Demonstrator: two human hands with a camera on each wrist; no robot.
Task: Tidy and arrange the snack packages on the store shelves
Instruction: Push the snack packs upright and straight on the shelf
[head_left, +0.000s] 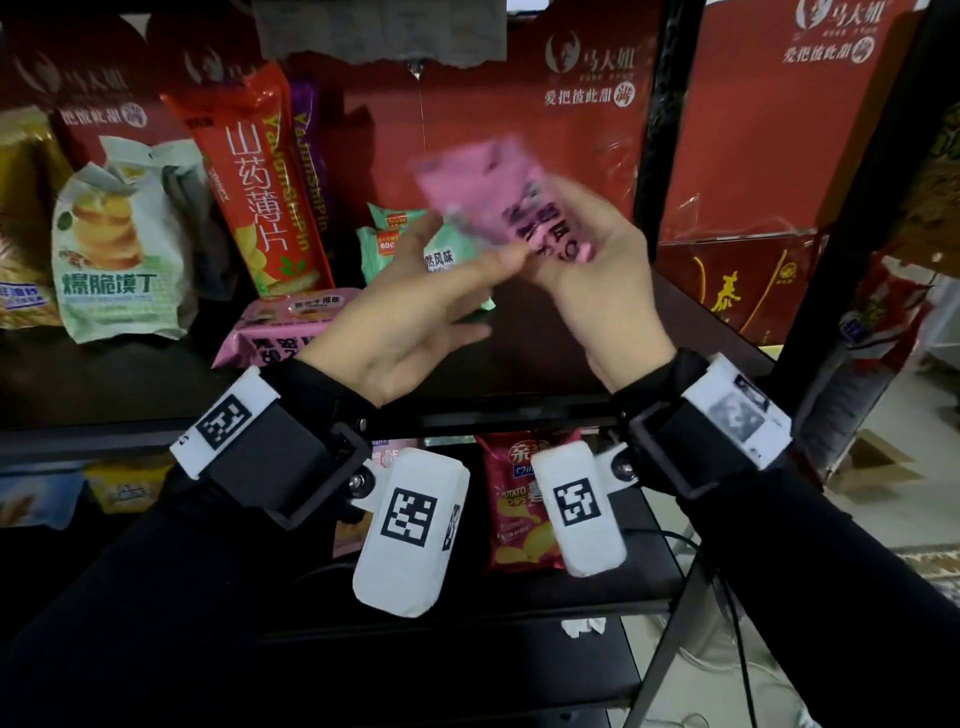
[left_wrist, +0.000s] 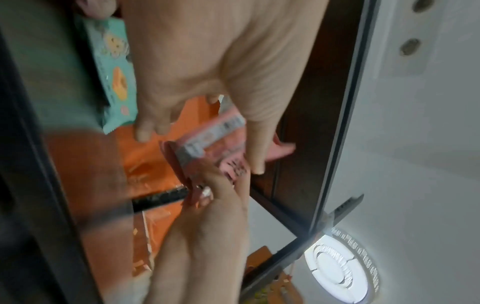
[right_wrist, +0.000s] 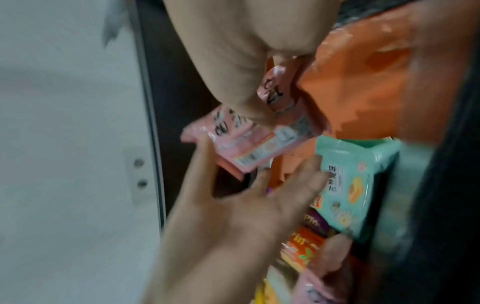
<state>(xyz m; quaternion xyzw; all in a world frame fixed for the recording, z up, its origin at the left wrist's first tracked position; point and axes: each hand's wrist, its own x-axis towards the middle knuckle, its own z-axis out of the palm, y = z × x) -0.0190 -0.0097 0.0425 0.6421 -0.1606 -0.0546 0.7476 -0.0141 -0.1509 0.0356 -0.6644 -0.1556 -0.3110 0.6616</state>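
Right hand (head_left: 597, 270): grip curled round pink pack (head_left: 498, 202), above shelf (head_left: 545, 358).
Left hand (head_left: 415, 312): fingers spread, thumb touching pack.

A: The pink plastic snack packet (head_left: 485, 195) at centre frame is motion-blurred; its print is unreadable.
B: And the pale green foil packet (head_left: 415, 244) behind is half hidden by the left hand (head_left: 415, 317)

Pink packet (head_left: 483, 192), black lettering; mint-green packets (head_left: 400, 244) behind.
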